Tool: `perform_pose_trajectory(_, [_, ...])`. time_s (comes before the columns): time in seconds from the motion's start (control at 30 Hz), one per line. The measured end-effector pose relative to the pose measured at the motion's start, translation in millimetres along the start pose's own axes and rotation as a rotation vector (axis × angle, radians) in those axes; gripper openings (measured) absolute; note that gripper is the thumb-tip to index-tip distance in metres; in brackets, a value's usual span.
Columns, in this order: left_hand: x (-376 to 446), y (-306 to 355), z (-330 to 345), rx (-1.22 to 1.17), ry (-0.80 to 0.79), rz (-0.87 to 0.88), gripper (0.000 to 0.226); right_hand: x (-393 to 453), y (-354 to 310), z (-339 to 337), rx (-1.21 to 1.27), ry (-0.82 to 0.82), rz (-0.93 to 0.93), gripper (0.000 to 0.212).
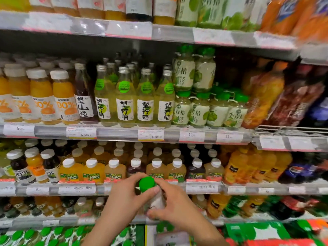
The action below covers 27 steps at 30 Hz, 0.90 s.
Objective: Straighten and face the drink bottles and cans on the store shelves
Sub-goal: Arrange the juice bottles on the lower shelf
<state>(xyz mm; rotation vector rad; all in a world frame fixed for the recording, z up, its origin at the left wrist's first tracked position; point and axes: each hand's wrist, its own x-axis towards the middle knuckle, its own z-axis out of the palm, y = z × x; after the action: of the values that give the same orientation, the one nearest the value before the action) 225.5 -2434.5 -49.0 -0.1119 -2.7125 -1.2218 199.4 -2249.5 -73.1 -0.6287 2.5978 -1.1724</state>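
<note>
Left hand (124, 197) and right hand (174, 204) both grip small green-capped bottle with white label (150, 192), held off shelf; its label text unreadable. Above hands: white-capped plastic juice bottles labelled "100% NFC" (92, 170). Higher up: glass bottles labelled "望柠萌" (125, 102).

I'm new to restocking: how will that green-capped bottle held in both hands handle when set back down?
The green-capped bottle looks tall and narrow, so it probably tips easily if nudged. The left hand and right hand both grip it, hinting at some weight. Its round body would likely roll if laid down.
</note>
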Motion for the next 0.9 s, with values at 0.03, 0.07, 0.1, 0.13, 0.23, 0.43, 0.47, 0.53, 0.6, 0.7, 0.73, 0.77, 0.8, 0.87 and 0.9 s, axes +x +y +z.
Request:
perform_pose_trajectory(0.03, [4, 10, 6, -0.010, -0.018, 0.012, 0.024, -4, 7, -9, -0.010, 0.029, 0.017, 0.085])
perform_pose_trajectory(0.07, [7, 20, 11, -0.023, -0.040, 0.023, 0.029, -9, 14, -18, -0.023, 0.054, 0.031, 0.086])
perform_pose_trajectory(0.1, [11, 29, 16, -0.044, -0.057, 0.037, 0.035, -12, 22, -25, -0.027, 0.078, 0.045, 0.086])
perform_pose_trajectory(0.13, [13, 37, 21, -0.054, -0.067, 0.054, 0.041, -16, 28, -34, -0.022, 0.100, 0.053, 0.084])
perform_pose_trajectory(0.23, [18, 58, 32, -0.047, -0.088, 0.102, 0.034, -30, 46, -56, 0.004, 0.171, 0.065, 0.077])
perform_pose_trajectory(0.43, [41, 101, 28, 0.143, -0.046, 0.276, 0.032, -51, 63, -111, -0.021, 0.349, 0.068, 0.080])
perform_pose_trajectory(0.47, [48, 114, 22, 0.180, -0.014, 0.337, 0.037, -52, 59, -125, -0.019, 0.384, 0.058, 0.080])
perform_pose_trajectory(0.53, [66, 146, 8, 0.215, 0.029, 0.468, 0.043, -53, 43, -159, -0.008, 0.450, 0.027, 0.077])
perform_pose_trajectory(0.6, [86, 181, -9, 0.291, 0.122, 0.625, 0.041, -53, 20, -195, 0.009, 0.523, -0.031, 0.076])
perform_pose_trajectory(0.7, [115, 235, -39, 0.421, 0.285, 0.810, 0.042, -54, -23, -247, -0.011, 0.644, -0.163, 0.067])
perform_pose_trajectory(0.73, [123, 250, -47, 0.466, 0.320, 0.834, 0.046, -55, -37, -264, -0.032, 0.688, -0.210, 0.059])
perform_pose_trajectory(0.77, [130, 262, -55, 0.511, 0.345, 0.838, 0.050, -55, -51, -280, -0.046, 0.733, -0.252, 0.053])
perform_pose_trajectory(0.8, [138, 272, -61, 0.557, 0.361, 0.827, 0.055, -53, -65, -296, -0.055, 0.778, -0.292, 0.051])
perform_pose_trajectory(0.87, [152, 281, -68, 0.650, 0.360, 0.780, 0.062, -51, -91, -326, -0.056, 0.861, -0.374, 0.054])
perform_pose_trajectory(0.9, [158, 281, -69, 0.688, 0.348, 0.748, 0.064, -47, -102, -339, -0.059, 0.908, -0.414, 0.055])
